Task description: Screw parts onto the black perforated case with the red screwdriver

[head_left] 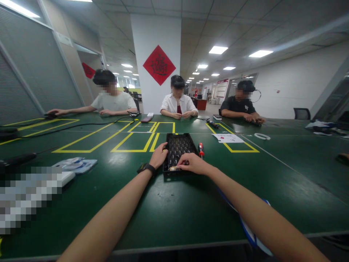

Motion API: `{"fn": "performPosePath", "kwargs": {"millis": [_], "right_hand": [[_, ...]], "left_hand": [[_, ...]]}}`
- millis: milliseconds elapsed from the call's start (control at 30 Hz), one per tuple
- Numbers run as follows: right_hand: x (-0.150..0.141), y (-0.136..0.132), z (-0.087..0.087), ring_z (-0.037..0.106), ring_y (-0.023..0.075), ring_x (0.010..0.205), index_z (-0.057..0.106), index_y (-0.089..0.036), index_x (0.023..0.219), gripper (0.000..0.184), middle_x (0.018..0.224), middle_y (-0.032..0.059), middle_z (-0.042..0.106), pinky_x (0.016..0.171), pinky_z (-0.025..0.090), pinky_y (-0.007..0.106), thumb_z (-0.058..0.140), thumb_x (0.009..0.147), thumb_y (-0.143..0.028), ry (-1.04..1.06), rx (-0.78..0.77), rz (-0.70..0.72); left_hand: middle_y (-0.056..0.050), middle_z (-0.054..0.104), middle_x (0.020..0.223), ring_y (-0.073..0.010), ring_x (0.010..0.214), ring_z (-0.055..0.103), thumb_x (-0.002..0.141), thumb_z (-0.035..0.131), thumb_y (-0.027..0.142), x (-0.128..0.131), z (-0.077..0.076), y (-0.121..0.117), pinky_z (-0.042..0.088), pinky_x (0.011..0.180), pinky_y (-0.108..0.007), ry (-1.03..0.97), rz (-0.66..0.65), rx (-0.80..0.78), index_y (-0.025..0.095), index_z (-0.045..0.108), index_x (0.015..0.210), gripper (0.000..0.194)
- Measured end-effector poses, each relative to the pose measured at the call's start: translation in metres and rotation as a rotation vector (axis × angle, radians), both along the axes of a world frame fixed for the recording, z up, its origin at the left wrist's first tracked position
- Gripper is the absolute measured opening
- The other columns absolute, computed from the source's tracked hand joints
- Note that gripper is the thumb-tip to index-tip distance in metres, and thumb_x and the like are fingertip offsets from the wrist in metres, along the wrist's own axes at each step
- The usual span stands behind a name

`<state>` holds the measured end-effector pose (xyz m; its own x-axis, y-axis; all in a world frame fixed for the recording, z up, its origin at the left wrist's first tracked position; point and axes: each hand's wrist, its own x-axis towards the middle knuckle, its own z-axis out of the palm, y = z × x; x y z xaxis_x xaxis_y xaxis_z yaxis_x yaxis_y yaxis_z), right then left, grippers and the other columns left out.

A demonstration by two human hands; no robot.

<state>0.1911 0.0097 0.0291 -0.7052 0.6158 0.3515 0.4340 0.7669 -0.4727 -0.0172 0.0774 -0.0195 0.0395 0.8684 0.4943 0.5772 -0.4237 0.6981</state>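
A black tray [165, 160] with rows of small metallic pieces in slots lies on the green table in front of me. My left hand [159, 155] is closed on the tray's left wall, thumb near the rim. Over the tray's near right part, my right hand [192, 163] is closed in a pinch. Its fingertips are at a small pale tan piece [173, 168] by the near edge; its exact kind is too small to make out. Part of the tray is hidden under my right hand. A red and black screwdriver [201, 149] lies just right of the tray.
Yellow tape outlines [89, 150] mark the green table [114, 203]. A white sheet [228, 138] and a white ring [262, 136] lie to the right. Plastic packets [79, 165] and a dark tool [20, 160] are at left. Three people sit across the table.
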Motion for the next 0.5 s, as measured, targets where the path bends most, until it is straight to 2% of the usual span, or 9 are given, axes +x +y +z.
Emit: {"fn": "performPosePath", "kwargs": {"millis": [133, 333, 500], "right_hand": [[0.0017, 0.0013, 0.0015, 0.057, 0.0119, 0.073, 0.069, -0.016, 0.083, 0.018, 0.079, 0.0037, 0.066, 0.069, 0.04, 0.023, 0.06, 0.076, -0.03, -0.003, 0.022, 0.037], [0.0049, 0.0035, 0.0017, 0.057, 0.0127, 0.072, 0.07, -0.015, 0.082, 0.021, 0.079, 0.0044, 0.067, 0.066, 0.04, 0.022, 0.062, 0.073, -0.032, 0.006, -0.003, 0.041], [0.0052, 0.0028, 0.0019, 0.057, 0.0124, 0.071, 0.071, -0.015, 0.083, 0.022, 0.077, 0.0042, 0.068, 0.066, 0.04, 0.022, 0.061, 0.074, -0.033, -0.011, -0.018, 0.043]], "left_hand": [[-0.009, 0.051, 0.125, -0.0202, 0.114, 0.047, 0.074, 0.043, 0.018, 0.0012, 0.0033, -0.0059, 0.034, 0.101, -0.035, 0.002, 0.016, -0.042, 0.013, 0.048, 0.121, 0.048], [-0.008, 0.046, 0.13, -0.0207, 0.122, 0.039, 0.071, 0.048, 0.019, -0.0021, 0.0001, -0.0065, 0.027, 0.105, -0.035, 0.021, -0.107, -0.076, 0.015, 0.047, 0.122, 0.051], [-0.01, 0.045, 0.13, -0.0217, 0.121, 0.039, 0.071, 0.047, 0.018, -0.0017, 0.0006, -0.0069, 0.028, 0.105, -0.035, 0.01, -0.108, -0.091, 0.013, 0.046, 0.123, 0.053]]}}
